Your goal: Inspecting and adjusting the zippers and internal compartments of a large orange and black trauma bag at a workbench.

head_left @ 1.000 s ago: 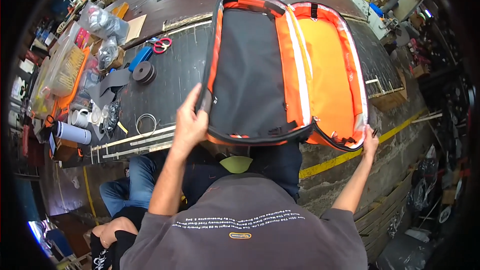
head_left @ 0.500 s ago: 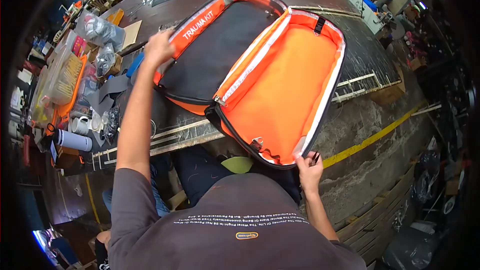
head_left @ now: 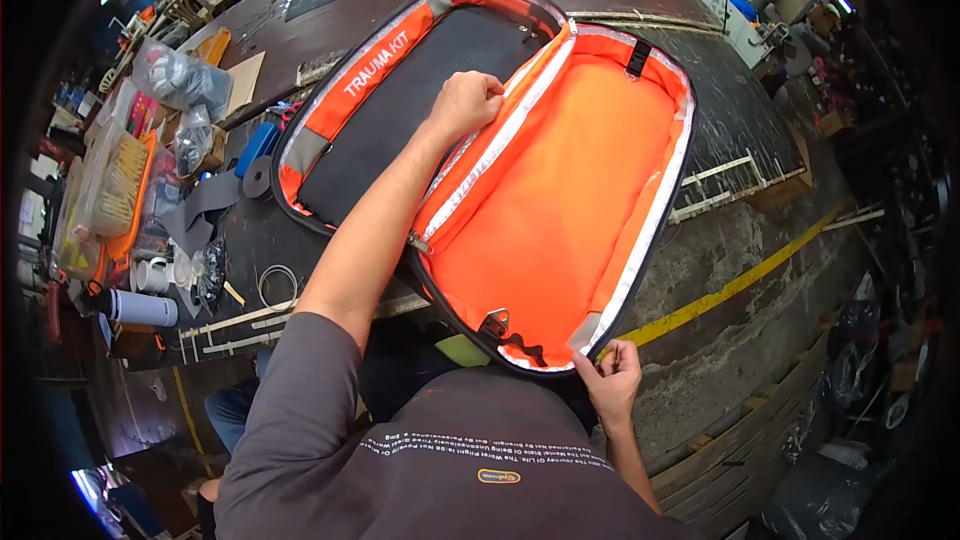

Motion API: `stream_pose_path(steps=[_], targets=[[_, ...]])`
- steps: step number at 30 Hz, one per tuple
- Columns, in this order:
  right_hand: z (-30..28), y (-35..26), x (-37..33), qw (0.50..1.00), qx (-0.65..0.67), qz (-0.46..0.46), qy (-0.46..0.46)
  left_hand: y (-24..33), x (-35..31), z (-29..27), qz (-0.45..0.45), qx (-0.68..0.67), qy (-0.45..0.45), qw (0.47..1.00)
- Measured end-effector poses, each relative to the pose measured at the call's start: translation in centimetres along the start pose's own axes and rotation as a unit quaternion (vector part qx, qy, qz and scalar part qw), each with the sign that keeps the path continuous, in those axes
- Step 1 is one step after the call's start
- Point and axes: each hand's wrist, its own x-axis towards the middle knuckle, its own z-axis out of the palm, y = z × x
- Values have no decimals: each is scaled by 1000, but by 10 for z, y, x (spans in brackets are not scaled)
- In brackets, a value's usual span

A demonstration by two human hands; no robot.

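Observation:
A large zip bag lies opened out, its grey-black half on the table and its bright orange-lined half reaching over the table's near edge towards me. Between the halves runs an orange flap with a white edge. My left hand reaches across the dark half, its fingers curled closed at the flap's edge; the fingertips are partly hidden. At the near right corner, my right hand pinches the white-edged rim. A metal ring on a black strap lies inside the near end of the orange half.
At the left stand a clear plastic box, plastic bags of parts, a white tumbler and a mug. A roll of grey strap lies beside the bag. Yellow floor tape runs at the right.
My left hand has left the bag's left rim and moved right to the middle flap. The orange half has shifted towards me, with my right hand still at its near corner.

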Motion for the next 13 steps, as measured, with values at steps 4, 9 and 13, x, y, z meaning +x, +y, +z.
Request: stream_pose_path(steps=[4, 9, 13], targets=[[-19, -28, 29, 985, -60, -156, 41, -3, 5, 10, -2, -21, 8, 1000], [1, -89, 111, 953, -93, -289, 11, -44, 15, 36, -99, -199, 117, 968], [36, -151, 178, 912, -212, -340, -82, -31, 28, 21, -195, -490, 69, 847]])
